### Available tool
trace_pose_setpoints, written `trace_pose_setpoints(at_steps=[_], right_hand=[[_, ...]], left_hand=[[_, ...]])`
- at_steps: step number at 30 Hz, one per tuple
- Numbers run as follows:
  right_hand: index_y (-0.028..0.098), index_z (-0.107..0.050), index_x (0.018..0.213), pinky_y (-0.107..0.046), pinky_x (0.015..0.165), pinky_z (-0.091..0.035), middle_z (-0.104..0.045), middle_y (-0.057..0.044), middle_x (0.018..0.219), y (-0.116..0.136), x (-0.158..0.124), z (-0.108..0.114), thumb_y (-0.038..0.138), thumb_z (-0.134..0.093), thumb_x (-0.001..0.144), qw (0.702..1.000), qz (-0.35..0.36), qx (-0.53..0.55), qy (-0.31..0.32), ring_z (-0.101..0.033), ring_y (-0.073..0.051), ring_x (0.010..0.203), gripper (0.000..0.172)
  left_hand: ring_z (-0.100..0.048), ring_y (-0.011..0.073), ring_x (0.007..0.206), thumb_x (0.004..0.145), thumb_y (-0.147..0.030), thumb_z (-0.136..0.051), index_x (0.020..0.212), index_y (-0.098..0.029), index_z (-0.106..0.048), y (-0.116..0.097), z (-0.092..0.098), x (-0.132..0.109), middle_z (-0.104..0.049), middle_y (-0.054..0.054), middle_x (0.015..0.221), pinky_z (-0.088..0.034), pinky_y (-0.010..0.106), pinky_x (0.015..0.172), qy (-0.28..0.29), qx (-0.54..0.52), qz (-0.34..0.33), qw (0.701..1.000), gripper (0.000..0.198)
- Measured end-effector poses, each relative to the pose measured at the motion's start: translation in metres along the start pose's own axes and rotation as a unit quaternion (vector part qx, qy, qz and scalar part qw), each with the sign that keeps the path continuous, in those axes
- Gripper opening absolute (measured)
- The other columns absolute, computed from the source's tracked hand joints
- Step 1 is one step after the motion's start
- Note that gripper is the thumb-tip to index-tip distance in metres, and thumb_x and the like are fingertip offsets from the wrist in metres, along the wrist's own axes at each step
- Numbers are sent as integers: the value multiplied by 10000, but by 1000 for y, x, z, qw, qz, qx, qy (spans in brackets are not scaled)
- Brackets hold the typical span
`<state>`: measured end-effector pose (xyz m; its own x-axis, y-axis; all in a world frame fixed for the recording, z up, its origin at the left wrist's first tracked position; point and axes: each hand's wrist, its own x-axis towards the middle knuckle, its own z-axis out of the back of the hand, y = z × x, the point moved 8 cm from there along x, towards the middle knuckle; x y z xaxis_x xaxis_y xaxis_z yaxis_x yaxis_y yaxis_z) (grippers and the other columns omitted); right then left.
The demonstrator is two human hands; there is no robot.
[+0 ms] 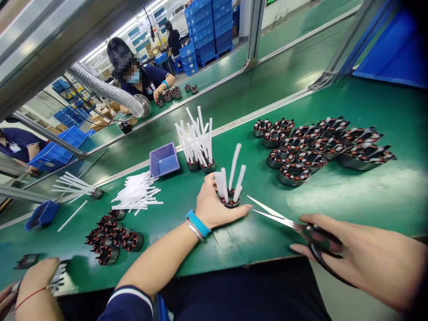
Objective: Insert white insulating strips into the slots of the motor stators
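Currently: my left grip [212, 207], holding one wound ring [230, 203] (for steadiness, apparently); my right grip [364, 256], holding parted scissors [284, 219].

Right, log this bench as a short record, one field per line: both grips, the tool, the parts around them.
Left grip: curled around a ring part on the green bench
Ring part: white strips stick up from it
Right grip: holds scissors
Scissors: blades parted, tips pointing toward the ring part, close by the left thumb
Right side: cluster of ring parts without tall strips
Left side: pile of loose white strips
Beyond the pile: purple tray
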<state>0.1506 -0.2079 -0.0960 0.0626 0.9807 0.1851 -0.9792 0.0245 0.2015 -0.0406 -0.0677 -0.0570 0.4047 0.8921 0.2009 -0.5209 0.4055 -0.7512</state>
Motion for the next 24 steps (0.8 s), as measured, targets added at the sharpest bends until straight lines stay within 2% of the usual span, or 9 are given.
trace_pose_setpoints(at_steps=[3, 6, 8, 11, 14, 17, 19, 22, 24], right_hand=[[285, -551, 874, -310, 433, -296, -607, 30, 545, 9, 16, 6, 468, -562, 804, 998, 40, 6, 51, -587, -234, 443, 196], [273, -528, 824, -299, 438, -221, -594, 38, 514, 11, 24, 14, 414, -581, 768, 997, 57, -24, 53, -569, -242, 420, 160], [274, -511, 814, -292, 440, -187, -592, 39, 511, 8, 23, 16, 437, -570, 762, 996, 65, -44, 40, -569, -250, 420, 181], [277, -506, 840, -289, 437, -178, -591, 45, 517, 6, 15, 17, 456, -555, 768, 995, 89, -48, 14, -565, -247, 414, 200], [261, -507, 838, -295, 427, -200, -594, 41, 545, 18, 11, 23, 367, -551, 770, 992, 114, -46, -12, -560, -227, 417, 134], [225, -525, 842, -297, 444, -269, -609, 24, 594, 37, 18, 28, 224, -527, 789, 990, 135, -40, -3, -590, -197, 475, 53], [206, -539, 854, -294, 469, -302, -627, 12, 630, 48, 26, 28, 179, -524, 794, 989, 141, -32, 5, -608, -186, 520, 67], [201, -549, 840, -294, 475, -283, -650, 2, 666, 56, 34, 24, 236, -572, 789, 989, 144, -31, 14, -617, -193, 542, 66], [196, -560, 833, -294, 479, -252, -657, -8, 675, 59, 36, 20, 266, -593, 788, 988, 147, -51, 22, -629, -206, 552, 89]], left_hand=[[-542, 160, 777, 501, -456, -809, 991, -188, -501, -13, 21, -5, -566, 36, 899, -472, 314, 698, -40, 16, -84, 995, 637], [-457, 118, 660, 468, -511, -827, 757, -192, -489, -26, 36, -9, -513, -5, 741, -418, 271, 595, -82, 14, -155, 984, 547], [-425, 99, 605, 462, -532, -835, 692, -191, -484, -29, 35, -10, -506, -19, 678, -390, 256, 552, -73, -1, -172, 982, 541], [-451, 103, 601, 480, -530, -840, 699, -183, -539, -31, 29, -12, -555, -5, 673, -389, 252, 541, -46, -13, -175, 983, 509], [-495, 114, 619, 561, -511, -813, 679, -185, -556, -34, 23, -13, -589, 9, 676, -426, 260, 573, -17, -19, -190, 981, 431], [-553, 135, 668, 626, -499, -778, 711, -193, -595, -37, 14, -11, -622, 27, 716, -470, 277, 633, 44, -8, -198, 979, 366], [-577, 148, 696, 680, -488, -742, 784, -199, -635, -38, 9, -7, -643, 42, 755, -478, 283, 651, 89, 10, -203, 975, 325], [-582, 143, 697, 827, -408, -605, 782, -202, -646, -44, 4, 0, -651, 49, 757, -471, 278, 664, 153, 27, -210, 965, 215], [-582, 138, 700, 876, -367, -534, 695, -193, -618, -48, 1, 6, -644, 49, 742, -468, 273, 683, 205, 23, -211, 955, 264]])
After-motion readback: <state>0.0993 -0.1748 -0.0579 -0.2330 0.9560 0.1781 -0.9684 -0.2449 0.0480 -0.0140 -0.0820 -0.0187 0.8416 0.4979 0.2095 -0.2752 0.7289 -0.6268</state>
